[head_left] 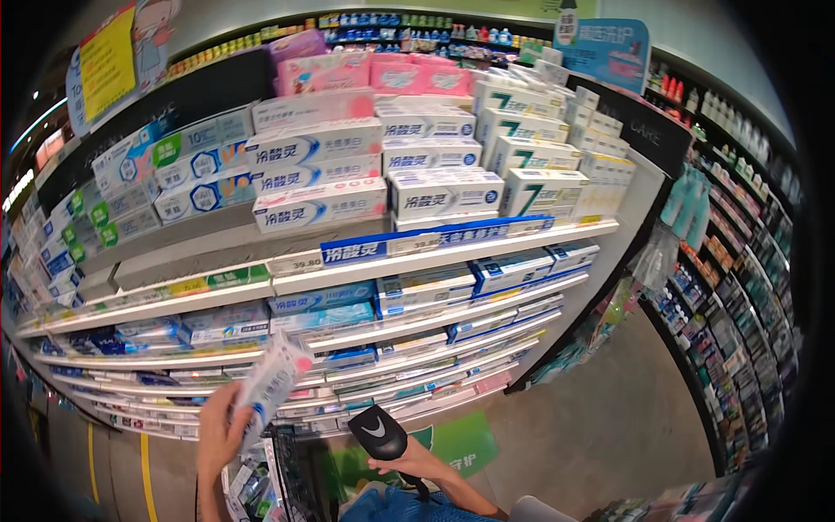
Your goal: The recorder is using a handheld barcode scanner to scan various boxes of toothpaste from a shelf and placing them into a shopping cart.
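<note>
And here are the labels, row upon row: white cardboard cartons [317,207] wear bold dark-blue lettering, the neighbouring white-and-yellow cartons [541,196] show a big dark-green numeral, and a long blue printed strip [357,249] runs along the shelf edge beside a price tag. Up top left, a yellow sign [110,70] carries rows of small print; over to the right, a light-blue sign [613,54] shows pale characters!

The goods stand on a white tiered shelf [452,262] in a shop aisle, pink soft packs [326,73] crowning the stack, grey floor [622,391] below with a green printed mat [465,442], and more stocked shelves curving away at right.

Now to the hands: the left hand [222,428] has its grip clamped on a slim white carton [277,378], tilted with its upper end leaning right, in front of the lower tiers; pink patch near the top, blue marks lower down, fine print a little blurred. The right hand [416,462], grip wrapped around its lower end, holds a black rounded handheld device [379,432] marked with a white curve
</note>
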Tool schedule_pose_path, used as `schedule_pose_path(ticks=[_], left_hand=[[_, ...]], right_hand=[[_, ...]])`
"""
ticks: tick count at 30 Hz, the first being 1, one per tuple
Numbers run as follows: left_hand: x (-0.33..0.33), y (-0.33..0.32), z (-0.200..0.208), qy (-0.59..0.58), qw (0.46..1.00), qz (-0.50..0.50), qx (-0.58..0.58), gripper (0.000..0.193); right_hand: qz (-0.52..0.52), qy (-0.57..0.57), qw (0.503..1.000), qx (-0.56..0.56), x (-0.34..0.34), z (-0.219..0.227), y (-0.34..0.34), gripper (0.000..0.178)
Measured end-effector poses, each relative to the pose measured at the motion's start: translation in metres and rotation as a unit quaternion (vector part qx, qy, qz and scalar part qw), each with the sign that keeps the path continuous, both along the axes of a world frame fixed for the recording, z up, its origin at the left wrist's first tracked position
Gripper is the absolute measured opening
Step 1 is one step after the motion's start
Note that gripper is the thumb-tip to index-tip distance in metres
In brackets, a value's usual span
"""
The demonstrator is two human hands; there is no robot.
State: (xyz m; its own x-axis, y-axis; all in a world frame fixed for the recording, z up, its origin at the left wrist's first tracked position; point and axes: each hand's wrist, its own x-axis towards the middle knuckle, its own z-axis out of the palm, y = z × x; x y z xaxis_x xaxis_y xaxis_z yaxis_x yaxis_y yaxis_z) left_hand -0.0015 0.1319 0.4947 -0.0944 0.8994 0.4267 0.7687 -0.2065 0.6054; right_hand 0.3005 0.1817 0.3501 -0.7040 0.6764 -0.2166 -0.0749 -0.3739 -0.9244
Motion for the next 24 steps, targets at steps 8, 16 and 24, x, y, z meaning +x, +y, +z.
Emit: schedule_pose_path(ticks=[8,16,24], left_hand=[[0.058,0.141,0.132,0.260,0.949,-0.029,0.175,0.043],[0.038,0.222,0.126,0.335,0.934,-0.072,0.105,0.040],[0.039,0.243,0.127,0.291,0.950,-0.091,0.065,0.040]], right_hand=[[-0.061,0.008,0.998,0.032,0.011,0.015,-0.001,0.032],[-0.141,0.020,0.989,0.047,0.027,0.003,-0.012,0.034],[-0.161,0.037,0.985,0.043,0.034,0.004,-0.007,0.030]])
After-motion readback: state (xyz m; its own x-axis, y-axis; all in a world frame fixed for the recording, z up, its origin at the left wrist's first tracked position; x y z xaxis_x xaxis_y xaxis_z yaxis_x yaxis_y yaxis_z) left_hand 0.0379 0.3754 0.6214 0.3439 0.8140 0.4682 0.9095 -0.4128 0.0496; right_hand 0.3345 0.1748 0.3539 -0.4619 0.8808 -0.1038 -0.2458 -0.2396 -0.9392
